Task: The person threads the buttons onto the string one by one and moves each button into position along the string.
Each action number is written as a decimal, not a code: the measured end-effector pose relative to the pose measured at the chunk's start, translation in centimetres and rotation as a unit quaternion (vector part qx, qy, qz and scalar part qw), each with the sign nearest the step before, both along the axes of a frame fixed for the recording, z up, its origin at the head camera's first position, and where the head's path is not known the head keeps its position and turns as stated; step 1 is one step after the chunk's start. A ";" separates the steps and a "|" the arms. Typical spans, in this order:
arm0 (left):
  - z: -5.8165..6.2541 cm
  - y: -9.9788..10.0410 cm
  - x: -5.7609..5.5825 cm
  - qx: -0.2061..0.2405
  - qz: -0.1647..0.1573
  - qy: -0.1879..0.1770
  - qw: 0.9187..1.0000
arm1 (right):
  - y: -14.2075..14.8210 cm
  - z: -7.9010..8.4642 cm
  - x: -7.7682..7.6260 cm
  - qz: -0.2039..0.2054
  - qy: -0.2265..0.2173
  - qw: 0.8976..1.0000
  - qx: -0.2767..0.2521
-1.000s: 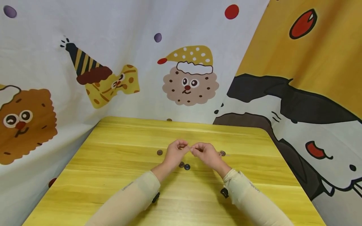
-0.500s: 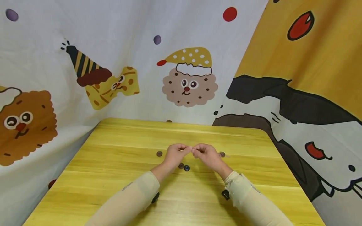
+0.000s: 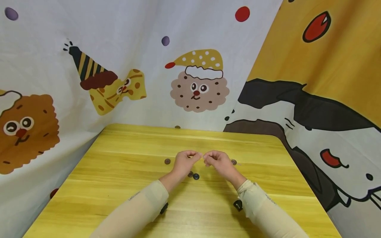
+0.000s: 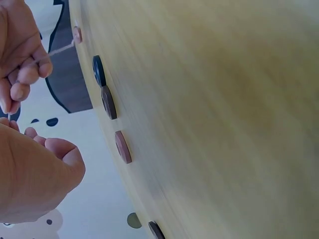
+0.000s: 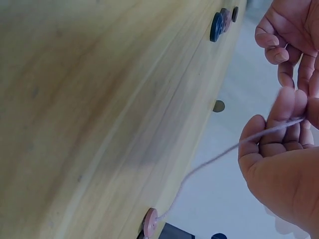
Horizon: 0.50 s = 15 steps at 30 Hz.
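Right hand pinches thread tied to pink button | left hand curled, grip unclear – keep thread taut.

A yellow wooden table fills the lower middle of the frame, its grain running left to right. Behind it hang 2 printed cloths: a white one with cartoon cookies across the upper left, an orange one with a black-and-white figure at right.

Our head view looks down on the bench; both wrist views skim it closely, sharing the buttons.
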State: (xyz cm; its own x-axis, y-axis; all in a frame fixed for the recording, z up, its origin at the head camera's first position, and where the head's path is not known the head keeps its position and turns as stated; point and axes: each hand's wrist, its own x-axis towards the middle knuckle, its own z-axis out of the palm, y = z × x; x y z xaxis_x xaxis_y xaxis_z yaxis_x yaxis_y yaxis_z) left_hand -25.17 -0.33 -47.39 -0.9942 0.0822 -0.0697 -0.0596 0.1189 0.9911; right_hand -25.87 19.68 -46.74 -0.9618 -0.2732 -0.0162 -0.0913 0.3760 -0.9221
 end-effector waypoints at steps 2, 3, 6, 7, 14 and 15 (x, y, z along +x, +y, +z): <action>0.0 -0.1 -0.1 -0.004 -0.006 0.005 1.000 | 0.1 0.2 0.0 0.004 0.001 1.000 -0.002; -0.1 -0.2 -0.2 -0.010 -0.011 0.012 1.000 | 0.1 0.3 0.1 0.006 0.001 1.000 -0.004; -0.3 -0.9 -0.5 -0.046 -0.032 0.045 0.997 | 0.3 0.5 0.1 0.007 0.003 1.000 -0.003; -0.4 -1.3 -0.6 -0.065 -0.044 0.056 0.995 | 0.5 0.6 0.1 0.007 0.002 1.000 -0.004; -1.0 -4.7 -1.0 -0.263 -0.170 0.114 0.943 | 1.9 0.3 -0.4 -0.010 -0.003 1.000 0.008; -1.2 -4.9 -1.1 -0.291 -0.182 0.129 0.930 | 2.0 0.2 -0.4 -0.009 -0.003 1.000 0.011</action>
